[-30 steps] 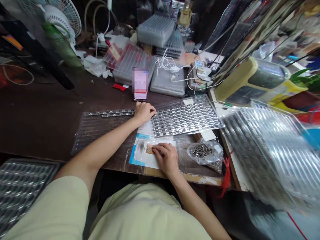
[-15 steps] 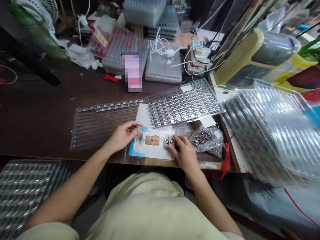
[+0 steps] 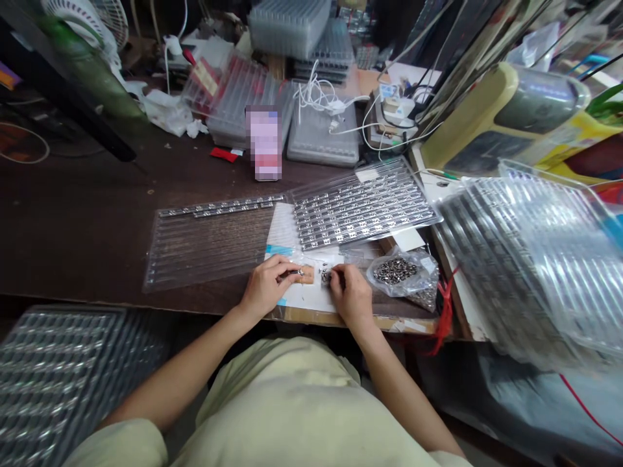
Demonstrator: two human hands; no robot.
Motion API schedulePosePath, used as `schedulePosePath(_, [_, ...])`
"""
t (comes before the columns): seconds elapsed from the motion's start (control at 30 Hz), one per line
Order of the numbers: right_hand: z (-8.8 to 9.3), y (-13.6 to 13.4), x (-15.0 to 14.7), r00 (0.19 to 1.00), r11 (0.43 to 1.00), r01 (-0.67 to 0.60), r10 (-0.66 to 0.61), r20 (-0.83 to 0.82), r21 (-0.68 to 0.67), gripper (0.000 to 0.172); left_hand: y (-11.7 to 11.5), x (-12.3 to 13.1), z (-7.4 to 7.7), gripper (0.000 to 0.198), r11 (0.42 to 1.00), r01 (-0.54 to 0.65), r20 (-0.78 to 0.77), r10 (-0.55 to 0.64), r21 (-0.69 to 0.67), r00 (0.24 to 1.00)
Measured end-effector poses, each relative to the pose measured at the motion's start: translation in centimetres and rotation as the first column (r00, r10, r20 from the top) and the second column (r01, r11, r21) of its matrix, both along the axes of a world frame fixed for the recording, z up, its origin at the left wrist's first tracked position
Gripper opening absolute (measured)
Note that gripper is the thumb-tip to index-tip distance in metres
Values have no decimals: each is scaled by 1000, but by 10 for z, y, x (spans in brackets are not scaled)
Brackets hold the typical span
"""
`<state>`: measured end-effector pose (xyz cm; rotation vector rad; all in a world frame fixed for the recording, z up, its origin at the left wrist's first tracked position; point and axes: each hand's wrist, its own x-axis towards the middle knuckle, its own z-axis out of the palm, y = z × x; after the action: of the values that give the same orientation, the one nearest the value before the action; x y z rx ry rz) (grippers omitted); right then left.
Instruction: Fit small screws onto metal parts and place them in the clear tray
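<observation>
My left hand (image 3: 270,284) has thumb and forefinger pinched at the left end of a small orange-brown block (image 3: 307,275). A small shiny metal part (image 3: 300,272) shows at those fingertips. The block lies on a white sheet (image 3: 304,298) with blue tape at its edges. To the right, my right hand (image 3: 352,293) is closed, fingertips at a little pile of small metal pieces (image 3: 324,273). What it grips is hidden. Beyond both hands lies a clear ribbed tray (image 3: 365,206) filled with rows of metal parts.
A second ribbed tray (image 3: 209,250), with parts only along its far edge, lies left. An open plastic bag of small metal pieces (image 3: 396,271) sits right of my right hand. Stacked clear trays (image 3: 545,259) rise at the right. A phone with a blurred screen (image 3: 264,144) stands behind.
My left hand has moved right and nearer, from beside the sheet onto the block. My right hand's fingers have drawn together at the small metal pile. The view has shifted slightly.
</observation>
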<state>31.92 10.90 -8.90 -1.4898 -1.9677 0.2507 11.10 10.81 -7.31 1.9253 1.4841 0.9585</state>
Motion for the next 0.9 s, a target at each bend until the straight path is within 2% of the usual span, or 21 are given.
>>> schedulePosePath(0.2, [4, 1, 4, 981, 996, -69, 57, -185, -60, 25, -1, 3, -1, 14, 999, -2, -110, 6, 36, 994])
schedulePosePath(0.4, [11, 3, 1, 965, 993, -84, 59, -256, -85, 18, 0, 6, -1, 12, 999, -3, -151, 10, 42, 988])
schedulePosePath(0.5, [13, 5, -9, 976, 993, -62, 40, -215, -97, 14, 0, 5, 0, 11, 1000, -4, -111, 7, 21, 994])
schedulePosePath(0.67, [16, 8, -34, 991, 989, -128, 124, -53, -76, 10, 2, -1, -1, 11, 993, -115, 142, 110, 29, 984])
schedulePosePath(0.8, [15, 8, -43, 989, 987, -147, 149, 20, -71, 11, 2, -2, -2, 11, 993, -115, 154, 108, 39, 982])
schedulePosePath(0.9, [14, 7, -38, 986, 988, -142, 146, 79, -60, 17, 2, -1, -2, 10, 992, -116, 157, 107, 46, 982])
